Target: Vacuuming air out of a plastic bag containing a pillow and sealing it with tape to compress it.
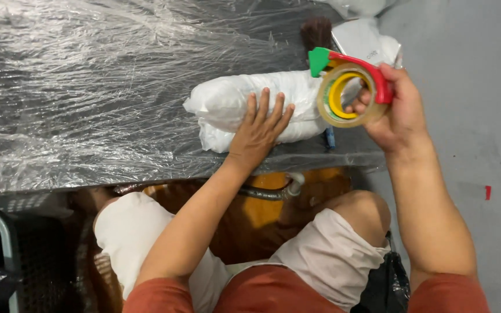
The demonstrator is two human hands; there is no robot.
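White wrapped bundle (pixel 250 104) lay on the film-covered counter (pixel 88 87), pinned under the left hand (pixel 259 130) with fingers spread flat. The right hand (pixel 398 107) gripped a tape dispenser (pixel 349 87) just beside it; taping seemed underway, calling for contact with the wrap.

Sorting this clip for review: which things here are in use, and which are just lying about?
In use:
- white bundle, pressed flat by the left hand
- tape dispenser, held in the right hand
- plastic sheet covering the table, under the bundle

Lying about:
- brush behind the bundle
- black bag by the knee
- hose under the table
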